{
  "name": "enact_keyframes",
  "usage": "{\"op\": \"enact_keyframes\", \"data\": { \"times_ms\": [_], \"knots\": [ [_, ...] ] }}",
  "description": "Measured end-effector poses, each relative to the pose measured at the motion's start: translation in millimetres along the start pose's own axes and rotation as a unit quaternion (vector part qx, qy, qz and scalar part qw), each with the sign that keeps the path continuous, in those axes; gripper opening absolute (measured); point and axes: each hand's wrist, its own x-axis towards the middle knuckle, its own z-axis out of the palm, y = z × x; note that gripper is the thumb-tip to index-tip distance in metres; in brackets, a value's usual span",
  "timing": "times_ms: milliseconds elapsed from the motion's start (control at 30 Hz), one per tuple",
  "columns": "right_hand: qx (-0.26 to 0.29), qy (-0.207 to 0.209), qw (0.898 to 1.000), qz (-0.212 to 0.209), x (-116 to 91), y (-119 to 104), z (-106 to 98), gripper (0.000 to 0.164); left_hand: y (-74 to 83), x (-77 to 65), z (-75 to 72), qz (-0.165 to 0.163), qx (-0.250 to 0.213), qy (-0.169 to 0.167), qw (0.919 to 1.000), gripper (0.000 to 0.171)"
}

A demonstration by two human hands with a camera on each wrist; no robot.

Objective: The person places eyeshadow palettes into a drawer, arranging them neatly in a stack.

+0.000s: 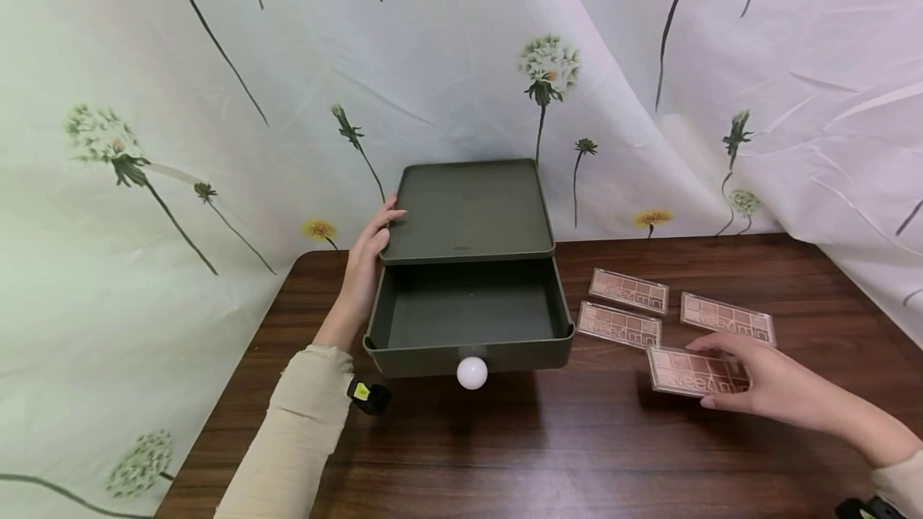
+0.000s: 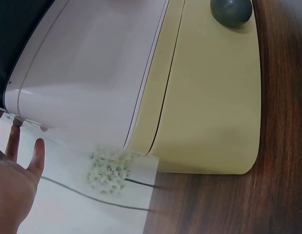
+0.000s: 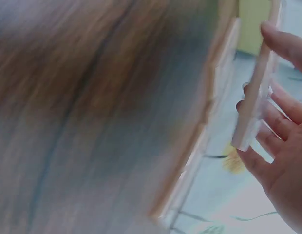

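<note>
Head view: your right fingers (image 1: 721,340) pinch a palette (image 1: 688,371) right of the drawer box (image 1: 469,211), whose left side your extended left fingers (image 1: 384,220) touch, apparently steadying it.

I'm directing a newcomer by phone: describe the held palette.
On the brown table stands a dark box, its drawer open. Three palettes lie to its right. The wanted palette is nearest the viewer, the only one held by the right hand.

Noted at centre: drawer unit (image 1: 469,211), dark green over white and yellow tiers, top drawer (image 1: 469,315) drawn out nearward. Noted at right: clear-lidded, pinkish-brown palette (image 1: 687,372), gripped and raised.
</note>
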Motion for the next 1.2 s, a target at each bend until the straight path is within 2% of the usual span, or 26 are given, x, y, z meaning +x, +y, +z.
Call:
{"op": "enact_keyframes", "data": {
  "times_ms": [267,433,600,700,867,1000,1200],
  "knots": [
    [-0.002,0.017,0.999,-0.033,20.6,-38.5,-16.4,0.066,0.4,0.2,3.1,0.018,-0.01,0.011,0.9997,0.045],
    [0.019,0.035,0.996,-0.076,33.8,-55.7,-25.1,0.071,0.6,0.6,4.8,0.021,-0.006,0.018,0.9996,0.045],
    [0.066,0.064,0.985,-0.148,47.6,-68.1,-30.4,0.074,-0.4,1.1,5.0,0.021,0.001,0.025,0.9995,0.046],
    [0.086,0.087,0.977,-0.177,56.6,-75.6,-33.8,0.071,-1.6,1.2,4.2,0.021,0.006,0.029,0.9993,0.045],
    [0.112,0.109,0.967,-0.202,75.7,-88.1,-39.7,0.059,-3.4,2.1,3.7,0.033,-0.001,0.039,0.9987,0.04],
    [0.129,0.132,0.958,-0.219,92.6,-97.7,-39.7,0.056,-4.3,1.9,4.0,0.038,-0.012,0.038,0.9985,0.037],
    [0.132,0.144,0.959,-0.207,114.4,-116.0,-39.0,0.055,-3.5,2.6,5.2,0.043,-0.016,0.034,0.9984,0.035]
  ]
}}
